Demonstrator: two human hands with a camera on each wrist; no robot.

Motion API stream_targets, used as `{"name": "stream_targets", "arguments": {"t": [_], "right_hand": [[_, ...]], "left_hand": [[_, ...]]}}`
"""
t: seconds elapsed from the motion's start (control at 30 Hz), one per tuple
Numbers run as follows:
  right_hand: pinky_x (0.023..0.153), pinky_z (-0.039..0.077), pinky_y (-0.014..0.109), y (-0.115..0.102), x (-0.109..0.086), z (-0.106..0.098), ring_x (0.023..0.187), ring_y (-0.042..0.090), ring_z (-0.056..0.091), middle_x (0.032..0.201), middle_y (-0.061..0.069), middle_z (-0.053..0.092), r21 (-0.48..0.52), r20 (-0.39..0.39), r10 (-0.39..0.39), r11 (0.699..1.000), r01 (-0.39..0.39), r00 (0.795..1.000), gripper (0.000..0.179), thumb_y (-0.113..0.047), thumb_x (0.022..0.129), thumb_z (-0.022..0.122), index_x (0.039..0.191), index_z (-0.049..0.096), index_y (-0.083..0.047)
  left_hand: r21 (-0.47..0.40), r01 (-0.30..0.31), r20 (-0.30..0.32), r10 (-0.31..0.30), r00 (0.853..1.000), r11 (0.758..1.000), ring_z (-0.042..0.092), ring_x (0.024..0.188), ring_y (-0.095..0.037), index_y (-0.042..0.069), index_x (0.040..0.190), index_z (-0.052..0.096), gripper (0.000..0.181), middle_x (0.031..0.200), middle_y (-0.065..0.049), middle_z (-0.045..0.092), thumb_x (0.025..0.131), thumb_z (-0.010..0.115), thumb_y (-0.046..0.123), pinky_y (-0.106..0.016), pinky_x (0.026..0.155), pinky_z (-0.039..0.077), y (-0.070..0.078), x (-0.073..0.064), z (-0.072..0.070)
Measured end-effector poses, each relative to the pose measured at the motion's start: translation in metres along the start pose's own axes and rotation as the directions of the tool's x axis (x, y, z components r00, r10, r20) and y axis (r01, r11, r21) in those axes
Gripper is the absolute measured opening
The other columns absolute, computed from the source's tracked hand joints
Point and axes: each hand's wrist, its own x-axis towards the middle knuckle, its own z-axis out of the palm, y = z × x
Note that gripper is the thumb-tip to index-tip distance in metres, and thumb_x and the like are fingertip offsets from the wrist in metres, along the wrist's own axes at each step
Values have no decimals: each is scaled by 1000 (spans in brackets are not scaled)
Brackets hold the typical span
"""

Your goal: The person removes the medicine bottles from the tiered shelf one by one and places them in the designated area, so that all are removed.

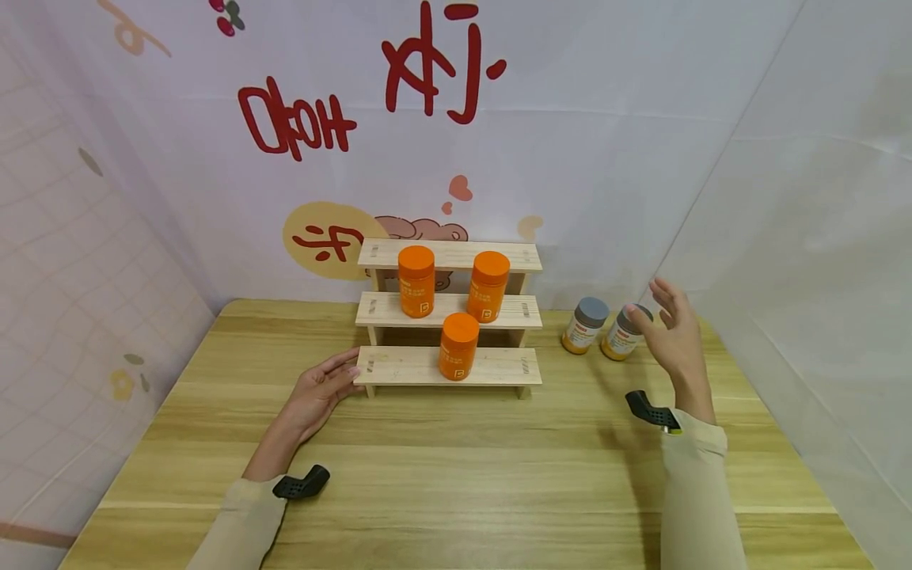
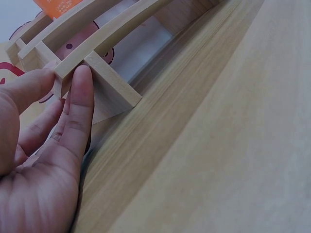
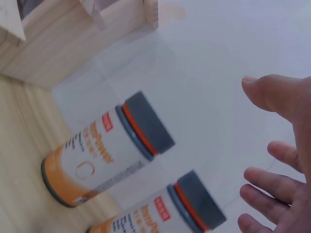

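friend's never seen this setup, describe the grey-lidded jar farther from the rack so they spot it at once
On the wooden table, find the three-step rack, then look to its right, where two grey-lidded, white-and-orange jars stand. Take the farther jar: unlike its neighbour, the thumb of the right hand overlaps its top in the head view.

The head view is bright, softly shadowed; wrist views dimmer, perhaps blurred.

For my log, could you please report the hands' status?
Left hand pinching wooden rack at lowest step's left end. Right hand open, empty, near two grey-capped bottles. Nothing seems in the way.
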Motion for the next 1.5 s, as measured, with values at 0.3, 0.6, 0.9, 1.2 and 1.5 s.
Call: {"name": "stream_targets", "arguments": {"t": [0.3,0.6,0.9,1.2,1.5], "right_hand": [[132,19,52,-25,-8,5,158,33,23,170,6,27,-9,9,-20,1000,20,1000,81,-44,97,70,163,24,-34],[131,24,51,-43,-12,24,156,30,28,167,5,34,-8,46,-107,994,108,993,79,-39,97,73,162,29,-30],[126,27,60,-53,-15,46,153,38,31,165,15,35,62,111,-203,978,197,973,77,-26,98,72,163,29,-23],[122,33,62,-61,-19,71,148,38,40,159,17,42,134,172,-271,959,251,947,71,-22,99,70,161,34,-20],[121,34,62,-67,-22,88,144,36,45,156,19,46,221,208,-293,944,246,933,65,-19,102,67,159,36,-21]], "left_hand": [[-3,1,2,-1,1000,1000,67,110,-7,-6,158,30,63,121,2,66,104,60,9,-22,91,61,0,-1,0],[-10,4,3,-4,1000,1000,67,109,-7,-6,158,30,63,121,3,66,104,60,9,-22,91,61,0,-1,0],[-11,4,0,-4,1000,1000,67,110,-6,-6,158,30,64,122,3,66,104,61,9,-22,91,61,-1,0,0],[-11,9,-5,-9,1000,1000,67,109,-7,-6,158,30,62,121,3,66,105,59,9,-22,91,61,-2,-1,-1],[2,4,-5,-4,1000,1000,67,109,-7,-5,158,32,60,122,2,65,105,58,8,-22,91,61,-2,1,-1]]}}
